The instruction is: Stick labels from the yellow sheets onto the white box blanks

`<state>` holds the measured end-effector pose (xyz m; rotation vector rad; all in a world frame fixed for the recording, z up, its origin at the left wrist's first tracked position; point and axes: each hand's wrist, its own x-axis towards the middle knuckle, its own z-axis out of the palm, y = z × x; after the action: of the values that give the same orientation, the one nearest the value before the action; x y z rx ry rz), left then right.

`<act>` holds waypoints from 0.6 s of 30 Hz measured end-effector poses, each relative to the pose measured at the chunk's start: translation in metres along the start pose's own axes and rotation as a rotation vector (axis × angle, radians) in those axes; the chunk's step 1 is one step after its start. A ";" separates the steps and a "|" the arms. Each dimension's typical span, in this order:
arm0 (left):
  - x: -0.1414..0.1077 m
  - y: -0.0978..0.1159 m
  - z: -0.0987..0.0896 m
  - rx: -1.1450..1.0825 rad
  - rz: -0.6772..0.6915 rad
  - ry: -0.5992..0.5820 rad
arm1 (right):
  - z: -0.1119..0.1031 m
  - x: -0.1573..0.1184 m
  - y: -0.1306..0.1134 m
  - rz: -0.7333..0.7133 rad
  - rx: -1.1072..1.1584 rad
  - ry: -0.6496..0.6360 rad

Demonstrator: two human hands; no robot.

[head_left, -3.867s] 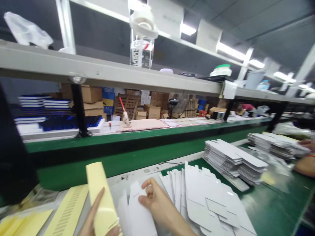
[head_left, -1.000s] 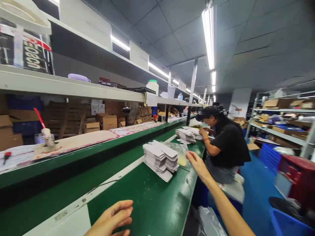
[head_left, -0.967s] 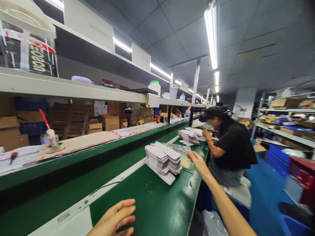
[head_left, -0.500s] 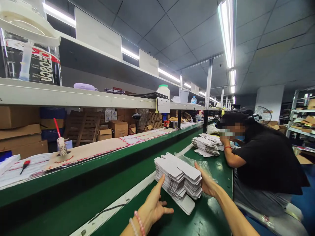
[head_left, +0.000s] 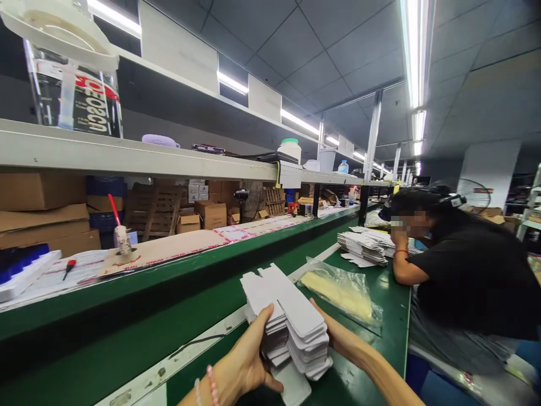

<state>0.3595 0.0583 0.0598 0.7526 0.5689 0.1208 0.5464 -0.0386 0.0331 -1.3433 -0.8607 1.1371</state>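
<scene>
A thick stack of flat white cardboard box blanks (head_left: 304, 310) is between my hands, low in the middle of the view, its layers unevenly fanned. My left hand (head_left: 249, 355) wraps the near left side, thumb on the upper layers and fingers low by the bottom blank. My right hand (head_left: 338, 335) presses against the far right side; the stack hides part of its fingers. Just beyond lies a clear plastic bag (head_left: 338, 285) with something pale yellow inside, flat on the green bench (head_left: 382, 349).
Another pile of white blanks (head_left: 363, 245) sits farther along the bench, near a co-worker in a black shirt (head_left: 482, 270) leaning over at right. A pale rail (head_left: 203, 352) runs along the bench's left. Above it, a shelf (head_left: 169, 158) carries a jug (head_left: 76, 96) and a green-capped jar (head_left: 289, 149).
The stack has come nearer and to the left with both hands, uncovering the yellow-filled bag. My left hand, earlier spread beside the stack, has closed on it. The view has swung slightly.
</scene>
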 end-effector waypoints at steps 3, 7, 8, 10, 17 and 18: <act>-0.029 -0.009 -0.011 -0.002 -0.025 0.022 | 0.020 -0.017 -0.001 0.071 -0.042 -0.050; -0.048 -0.011 -0.021 0.012 -0.056 0.039 | 0.032 -0.025 -0.014 0.143 -0.028 -0.083; -0.049 -0.009 -0.023 0.022 -0.039 0.070 | 0.033 -0.024 -0.019 0.127 -0.034 -0.059; -0.048 -0.002 -0.026 0.041 0.043 0.158 | 0.035 -0.019 -0.030 0.070 -0.074 0.017; -0.032 0.017 -0.012 0.028 0.142 0.248 | 0.058 0.001 -0.041 0.106 -0.145 0.152; -0.030 0.017 -0.010 0.022 0.138 0.258 | 0.061 0.002 -0.039 0.107 -0.131 0.157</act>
<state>0.3302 0.0677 0.0787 0.8029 0.7644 0.3434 0.4933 -0.0149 0.0768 -1.5809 -0.7670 1.0555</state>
